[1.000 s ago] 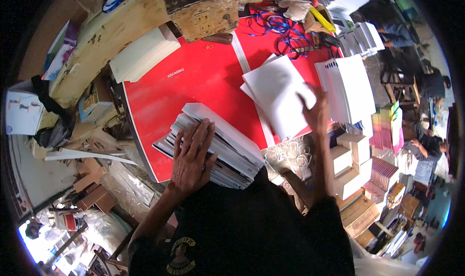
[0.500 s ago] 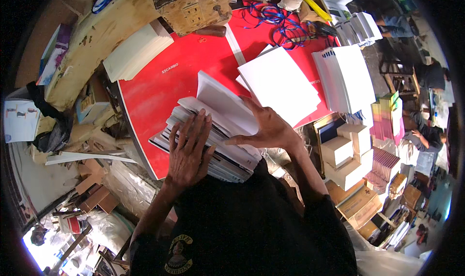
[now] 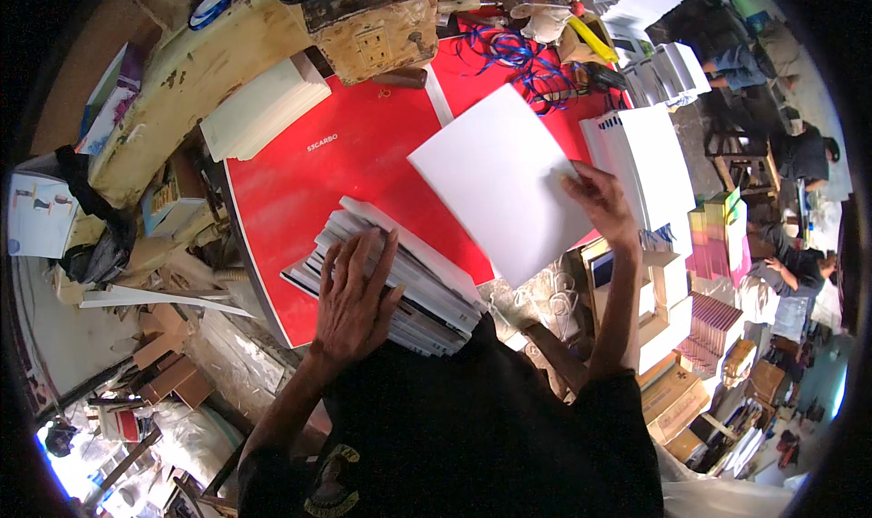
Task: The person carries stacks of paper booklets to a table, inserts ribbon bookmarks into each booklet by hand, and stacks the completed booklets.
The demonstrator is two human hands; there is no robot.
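My left hand (image 3: 356, 293) lies flat, fingers spread, on top of a stack of printed booklets (image 3: 400, 282) at the near edge of the red table (image 3: 300, 182). My right hand (image 3: 598, 202) grips the right edge of a thin white booklet (image 3: 504, 182) and holds it up over the table, to the right of the stack. Another pile of white booklets (image 3: 647, 168) stands just right of that hand.
A cream paper stack (image 3: 262, 107) sits at the table's far left beside a worn wooden block (image 3: 377, 23). Blue cord (image 3: 509, 54) and tools lie at the back. Cardboard boxes (image 3: 668, 318) and coloured book piles crowd the right, where other people sit. Clutter fills the left floor.
My right hand has lifted a white booklet off the stack and carried it right and away over the table. My left hand has stayed pressed on the stack.
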